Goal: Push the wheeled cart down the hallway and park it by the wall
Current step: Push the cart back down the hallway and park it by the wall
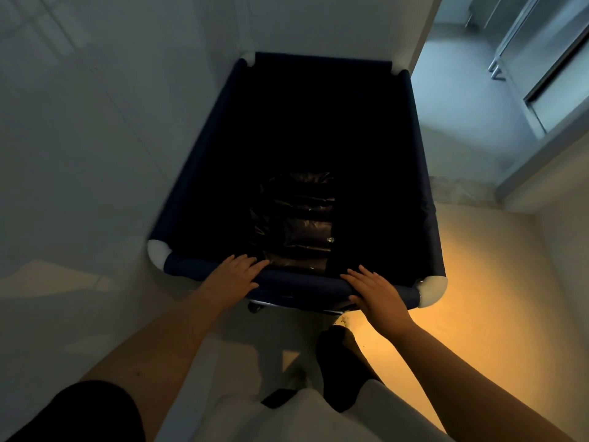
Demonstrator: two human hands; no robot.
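Observation:
A deep cart [424, 173] with dark blue fabric sides and white corner joints stands in front of me, seen from above. Its left side runs close along the white wall [95, 138]. Something black and shiny like a plastic bag [296, 221] lies at the bottom. My left hand [236, 275] rests flat on the near rail with the fingers stretched over it. My right hand [379, 295] lies on the same rail near the right corner, thumb tucked under the rail. A caster [255, 307] shows below the near rail.
A wall corner [414, 43] rises just past the cart's far right corner. Beyond it a lighter floor runs to a sliding glass door [548, 90] with a stone threshold [462, 193]. My dark-socked foot [338, 355] stands behind the cart on warm-lit floor.

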